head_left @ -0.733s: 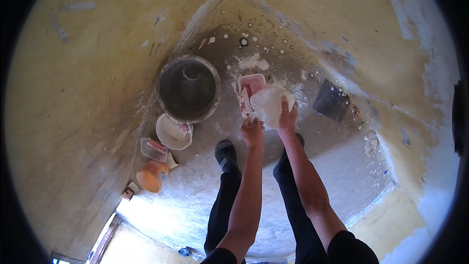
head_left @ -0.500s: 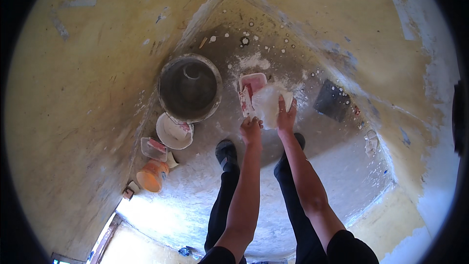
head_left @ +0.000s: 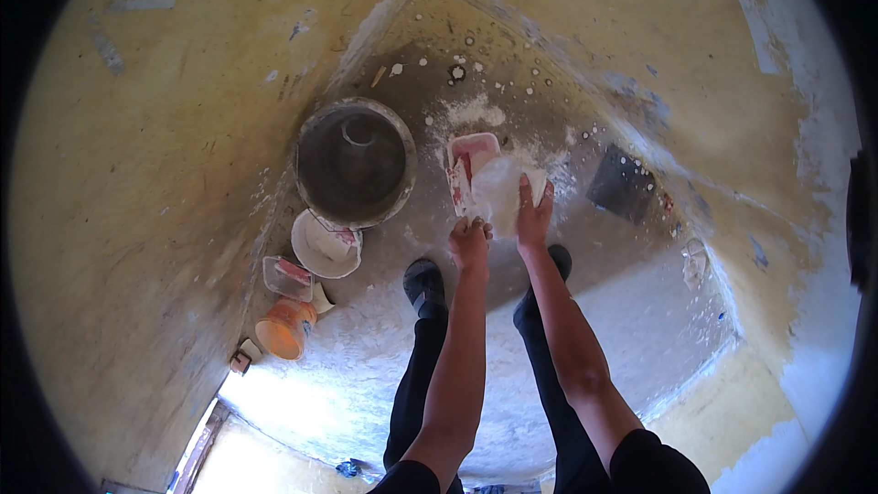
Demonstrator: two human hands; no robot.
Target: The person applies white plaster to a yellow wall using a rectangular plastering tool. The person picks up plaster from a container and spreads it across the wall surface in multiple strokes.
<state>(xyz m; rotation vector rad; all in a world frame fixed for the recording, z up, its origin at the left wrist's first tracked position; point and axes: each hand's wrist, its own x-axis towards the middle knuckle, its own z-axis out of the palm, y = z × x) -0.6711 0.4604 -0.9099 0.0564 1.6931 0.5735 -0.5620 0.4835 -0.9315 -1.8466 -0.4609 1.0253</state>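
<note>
Between my hands hangs a pale, translucent plastic bag (head_left: 498, 190) with white powder in it. My left hand (head_left: 471, 242) is closed in a fist at the bag's lower left corner, pinching its edge. On the bag's right side, my right hand (head_left: 534, 220) wraps round it, thumb in front. Just beyond the bag, partly hidden by it, a white-rimmed rectangular tub (head_left: 477, 144) with red and white residue lies on the floor. White powder (head_left: 471, 113) is scattered on the floor around the tub.
A big dark round tub (head_left: 355, 165) stands at the left wall. Near it are a white bucket (head_left: 325, 252), a clear container (head_left: 288, 279) and an orange bucket (head_left: 285, 329) on its side. At the right wall lies a dark square slab (head_left: 622, 185). My feet are below my hands.
The bag looks slightly flatter and clearer, with less white showing at its left. My hands keep nearly the same place and grip.
</note>
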